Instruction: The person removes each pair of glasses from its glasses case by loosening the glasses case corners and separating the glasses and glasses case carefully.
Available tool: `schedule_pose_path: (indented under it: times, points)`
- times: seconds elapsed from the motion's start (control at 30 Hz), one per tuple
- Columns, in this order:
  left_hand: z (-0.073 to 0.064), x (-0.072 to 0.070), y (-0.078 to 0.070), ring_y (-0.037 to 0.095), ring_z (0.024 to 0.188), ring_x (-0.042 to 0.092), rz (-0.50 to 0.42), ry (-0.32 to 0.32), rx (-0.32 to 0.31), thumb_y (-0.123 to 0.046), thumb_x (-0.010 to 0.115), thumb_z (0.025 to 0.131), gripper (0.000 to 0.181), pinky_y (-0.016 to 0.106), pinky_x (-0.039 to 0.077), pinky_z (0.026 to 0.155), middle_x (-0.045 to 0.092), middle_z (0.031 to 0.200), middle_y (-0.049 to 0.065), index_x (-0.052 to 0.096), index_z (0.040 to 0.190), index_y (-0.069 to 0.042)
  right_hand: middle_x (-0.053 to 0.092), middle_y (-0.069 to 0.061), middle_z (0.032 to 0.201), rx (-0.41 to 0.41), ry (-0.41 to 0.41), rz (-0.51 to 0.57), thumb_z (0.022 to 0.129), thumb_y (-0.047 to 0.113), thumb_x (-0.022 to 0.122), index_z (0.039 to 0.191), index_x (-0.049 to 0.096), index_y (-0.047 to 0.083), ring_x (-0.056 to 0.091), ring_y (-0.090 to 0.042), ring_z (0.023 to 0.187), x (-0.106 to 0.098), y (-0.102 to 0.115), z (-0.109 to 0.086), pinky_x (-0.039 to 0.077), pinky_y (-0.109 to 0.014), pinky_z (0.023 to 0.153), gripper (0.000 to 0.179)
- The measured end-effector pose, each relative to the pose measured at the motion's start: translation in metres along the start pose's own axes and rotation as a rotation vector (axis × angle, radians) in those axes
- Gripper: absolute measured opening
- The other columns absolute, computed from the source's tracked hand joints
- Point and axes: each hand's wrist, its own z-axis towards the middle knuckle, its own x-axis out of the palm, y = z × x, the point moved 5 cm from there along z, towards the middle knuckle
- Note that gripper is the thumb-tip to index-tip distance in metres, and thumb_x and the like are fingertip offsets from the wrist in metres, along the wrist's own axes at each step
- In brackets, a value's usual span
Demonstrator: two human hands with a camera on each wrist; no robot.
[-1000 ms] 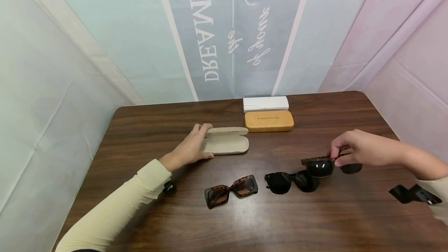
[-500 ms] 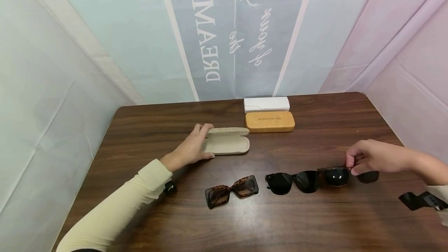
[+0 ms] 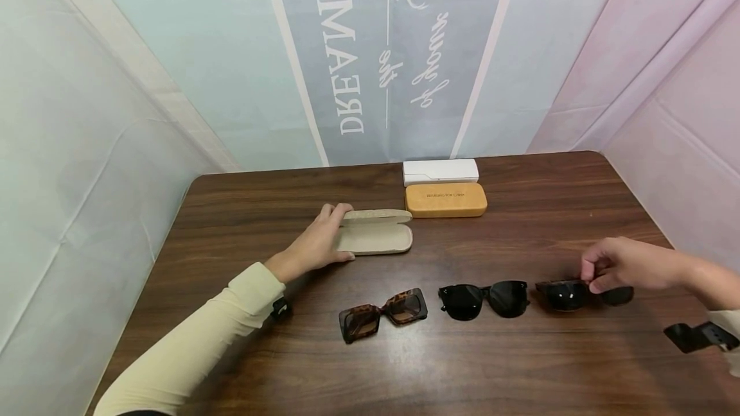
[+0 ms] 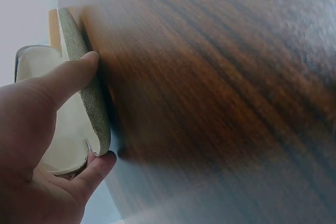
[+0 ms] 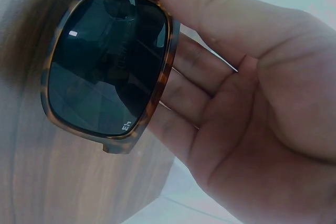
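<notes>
My left hand [image 3: 315, 239] grips the left end of an open beige glasses case [image 3: 376, 240]. In the left wrist view, the thumb lies along the edge of the case's textured shell [image 4: 94, 103], and a fingertip shows at its near end. On the right, my right hand [image 3: 633, 264] pinches a pair of tortoiseshell sunglasses [image 3: 566, 296] at the bridge, low over the table. One dark lens [image 5: 110, 64] fills much of the right wrist view. Just left of them lie black sunglasses [image 3: 484, 299], and farther left, brown tortoiseshell sunglasses [image 3: 383, 315] with rectangular frames.
A tan glasses case [image 3: 446, 200] and a white case [image 3: 440, 172] lie shut at the back of the wooden table [image 3: 260, 194]. A printed cloth [image 3: 387, 82] hangs behind the far edge, with pale curtains at both sides.
My right hand has moved right and lower with the tortoiseshell sunglasses, from overlapping the black pair to beside it. My left hand stays on the beige case.
</notes>
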Motion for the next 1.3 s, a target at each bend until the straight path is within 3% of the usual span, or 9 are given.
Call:
schedule_pose_path:
  times: [0.27,1.3]
  points:
    - [-0.001,0.000,0.000,0.033,0.115,0.056,0.002,-0.004,0.009,-0.025,0.089,0.081,0.090,0.048,0.051,0.093,0.044,0.131,0.023,0.035,0.150,-0.008,0.065,0.015,0.090,0.085,0.007,-0.005,0.086,0.005,0.079,0.085,0.067,0.019,0.050,0.004,0.079,0.011,-0.010,-0.004,0.041,-0.023,0.061,0.018]
    - [-0.001,0.001,0.001,0.033,0.115,0.055,0.001,-0.008,0.007,-0.025,0.090,0.081,0.091,0.048,0.051,0.094,0.044,0.131,0.022,0.035,0.150,-0.008,0.059,0.021,0.084,0.166,-0.037,-0.114,0.080,0.010,0.084,0.081,0.065,0.022,0.047,0.006,0.075,0.013,-0.015,-0.010,0.040,-0.023,0.059,0.022]
